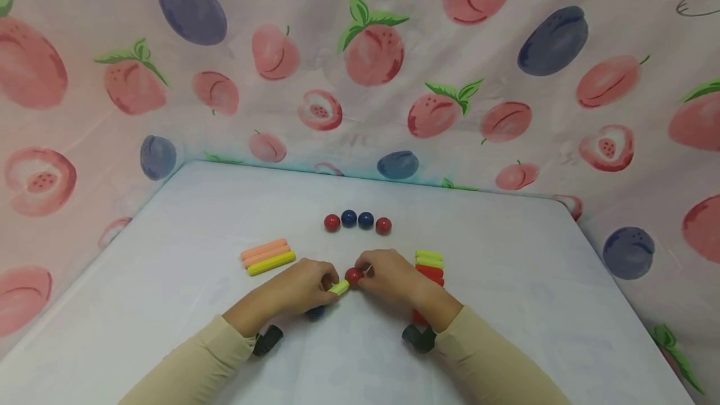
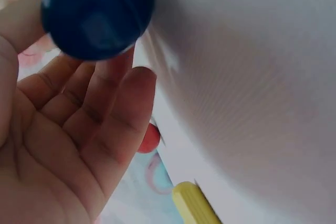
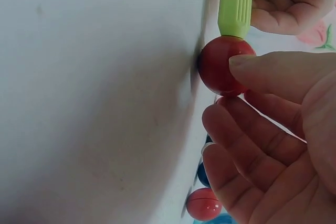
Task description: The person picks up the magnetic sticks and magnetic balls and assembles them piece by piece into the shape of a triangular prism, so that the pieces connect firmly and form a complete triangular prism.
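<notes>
In the head view my left hand (image 1: 304, 281) pinches a light green ribbed stick (image 1: 339, 287) near the table's middle. My right hand (image 1: 389, 275) holds a glossy red ball (image 1: 354, 277) between thumb and fingers. The right wrist view has the stick (image 3: 234, 9) with its end against the red ball (image 3: 220, 66); the thumb lies on the ball's side. A dark blue ball (image 1: 315, 312) sits on the table just below the left hand, partly covered by it. That blue ball (image 2: 100, 14) looms large in the left wrist view, where the green stick is hidden.
Farther back stands a row of red balls (image 1: 384, 225) and blue balls (image 1: 365, 220). Orange sticks (image 1: 264, 249) and a yellow stick (image 1: 272, 263) lie at left. Yellow-green sticks (image 1: 429, 255) and red sticks (image 1: 430, 272) lie at right, partly behind the right arm.
</notes>
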Tool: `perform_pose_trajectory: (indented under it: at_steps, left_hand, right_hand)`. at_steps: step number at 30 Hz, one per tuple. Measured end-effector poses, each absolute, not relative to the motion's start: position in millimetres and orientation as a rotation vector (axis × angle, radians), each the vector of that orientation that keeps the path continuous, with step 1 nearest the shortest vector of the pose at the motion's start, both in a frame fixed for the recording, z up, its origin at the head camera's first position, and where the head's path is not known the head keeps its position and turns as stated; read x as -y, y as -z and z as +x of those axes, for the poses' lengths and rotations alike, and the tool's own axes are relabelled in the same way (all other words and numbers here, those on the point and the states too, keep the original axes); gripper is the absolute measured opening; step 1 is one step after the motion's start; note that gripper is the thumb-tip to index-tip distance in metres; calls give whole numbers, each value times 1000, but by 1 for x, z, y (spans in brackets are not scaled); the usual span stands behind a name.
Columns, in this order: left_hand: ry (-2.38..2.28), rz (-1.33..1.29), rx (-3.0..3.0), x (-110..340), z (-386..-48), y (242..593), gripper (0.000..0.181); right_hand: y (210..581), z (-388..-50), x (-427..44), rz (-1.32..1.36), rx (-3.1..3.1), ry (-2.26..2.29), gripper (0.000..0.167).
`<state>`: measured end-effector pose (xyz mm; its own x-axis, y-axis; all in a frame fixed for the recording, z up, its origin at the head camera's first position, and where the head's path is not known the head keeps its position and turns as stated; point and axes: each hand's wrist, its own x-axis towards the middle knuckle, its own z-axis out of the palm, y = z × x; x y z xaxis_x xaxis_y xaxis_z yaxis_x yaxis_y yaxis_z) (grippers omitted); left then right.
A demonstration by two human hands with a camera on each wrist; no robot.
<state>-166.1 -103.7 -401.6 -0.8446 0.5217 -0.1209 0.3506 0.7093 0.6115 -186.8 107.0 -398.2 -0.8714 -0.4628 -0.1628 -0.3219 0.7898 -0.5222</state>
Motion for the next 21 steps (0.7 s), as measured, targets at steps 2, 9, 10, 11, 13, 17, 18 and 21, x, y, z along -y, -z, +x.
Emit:
perform_pose_trajectory:
  at_steps: [2,9,10,11,13,17,18,21]
  left_hand:
    - [-854,698,-2626,105,-167,401,20]
    - [-860,637,-2576,108,-176,396,28]
    - [-858,629,-2570,108,-178,395,30]
    - [-859,628,-2568,107,-180,394,31]
    - [-855,623,-2567,105,-183,392,33]
    - [-833,621,-2562,99,-189,389,34]
    - [-826,620,-2561,97,-190,389,35]
    - [-812,638,-2548,92,-194,387,36]
  right_hand:
    - [398,-186,-107,-602,-2701,714,28]
    - [397,-186,-109,-594,-2670,726,29]
    - [397,-186,-109,-581,-2665,729,30]
    - [397,-186,-110,-567,-2663,731,31]
    - [396,-187,-114,-550,-2661,740,33]
    - [395,-189,-123,-538,-2680,749,34]
    - [394,-189,-126,-536,-2690,747,33]
    - [388,-190,-136,-520,-2724,746,32]
